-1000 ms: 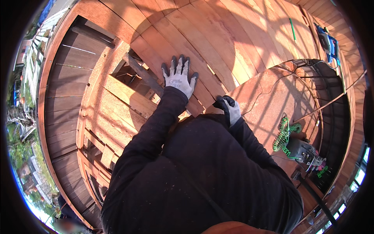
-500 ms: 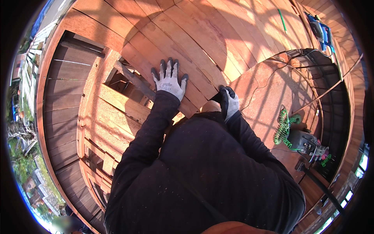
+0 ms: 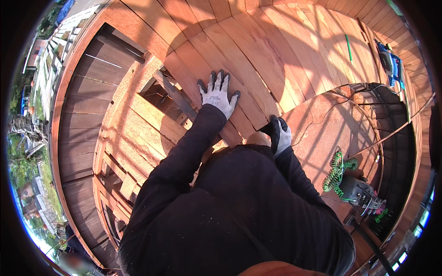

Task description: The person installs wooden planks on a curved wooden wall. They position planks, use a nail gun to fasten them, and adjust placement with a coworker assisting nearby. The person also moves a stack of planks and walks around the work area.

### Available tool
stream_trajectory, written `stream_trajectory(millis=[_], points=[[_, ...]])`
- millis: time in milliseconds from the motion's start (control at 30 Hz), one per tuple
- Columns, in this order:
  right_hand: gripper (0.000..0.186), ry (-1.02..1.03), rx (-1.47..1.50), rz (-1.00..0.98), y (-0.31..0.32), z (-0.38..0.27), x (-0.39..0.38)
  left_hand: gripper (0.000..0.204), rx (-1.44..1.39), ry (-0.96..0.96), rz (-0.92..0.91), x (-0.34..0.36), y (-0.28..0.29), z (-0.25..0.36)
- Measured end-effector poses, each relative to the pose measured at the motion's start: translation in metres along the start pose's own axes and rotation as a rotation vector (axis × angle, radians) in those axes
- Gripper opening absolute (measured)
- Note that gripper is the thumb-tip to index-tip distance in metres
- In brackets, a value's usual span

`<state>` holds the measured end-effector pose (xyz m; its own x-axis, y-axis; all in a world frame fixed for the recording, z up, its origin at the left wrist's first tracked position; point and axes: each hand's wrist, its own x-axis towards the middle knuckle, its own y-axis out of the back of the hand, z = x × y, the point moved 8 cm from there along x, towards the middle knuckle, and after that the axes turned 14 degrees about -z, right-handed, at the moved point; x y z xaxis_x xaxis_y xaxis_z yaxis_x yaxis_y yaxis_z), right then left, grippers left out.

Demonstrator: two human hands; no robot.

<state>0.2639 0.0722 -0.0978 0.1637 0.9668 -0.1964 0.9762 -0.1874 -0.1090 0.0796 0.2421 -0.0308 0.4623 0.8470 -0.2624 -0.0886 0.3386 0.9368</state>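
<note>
Resting flat on reddish planks at far centre, left hand with spread fingers, holding nothing; curling right hand at their near ends, cannot tell around what. At near right, dark machine, green coiled hose; far right, blue tool.

The left hand lies spread on planks; the right hand curls at their near edge, left of a green hose.

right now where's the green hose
In the head view, the green hose is coiled on the right side, beside the grey machine, below and to the right of the right hand.
</note>
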Motion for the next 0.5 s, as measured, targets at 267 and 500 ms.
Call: stream_trajectory(millis=[267,500], points=[[0.031,-0.243,0.078,0.042,0.014,0.008,0.007,0.073,0.116,-0.118,0.043,0.057,0.003,0.032],[0.026,-0.025,0.118,0.103,0.053,0.011,0.017,0.073,0.133,-0.097,0.041,0.060,0.005,0.030]])
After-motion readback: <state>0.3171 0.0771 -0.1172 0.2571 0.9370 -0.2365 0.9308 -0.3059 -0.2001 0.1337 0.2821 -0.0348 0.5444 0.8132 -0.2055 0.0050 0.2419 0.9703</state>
